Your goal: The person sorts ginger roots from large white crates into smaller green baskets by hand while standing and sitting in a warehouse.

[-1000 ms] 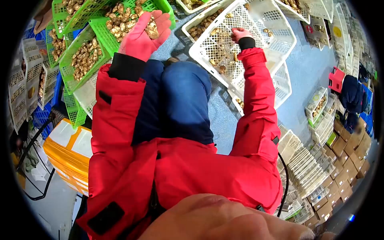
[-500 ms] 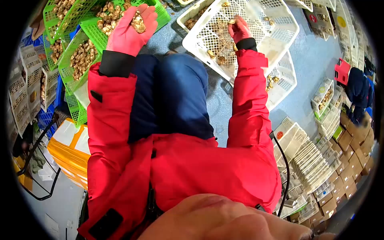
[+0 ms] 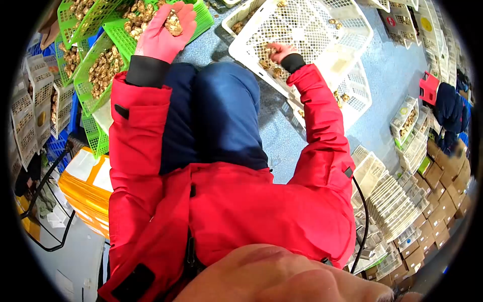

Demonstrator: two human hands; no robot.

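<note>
My left hand is raised over the green crates, fingers curled around a knobbly brown-and-cream lump. Inside the upper white plastic crate, my right hand reaches to the left part, its fingers drawn together; whatever they grip is too small to make out. Several similar small lumps lie just below that hand on the crate's mesh floor. More of the mottled lumps fill a green crate at my left.
A second white crate with a few lumps sits beneath the upper one. An orange-and-white taped box stands at my left side. Stacked white crates and cardboard boxes line the right. Blue floor shows between my knees and the crates.
My right hand has moved left and toward me within the white crate; the small piece it pinched earlier no longer shows. My left hand stays raised, its fingers curled more around the lump.
</note>
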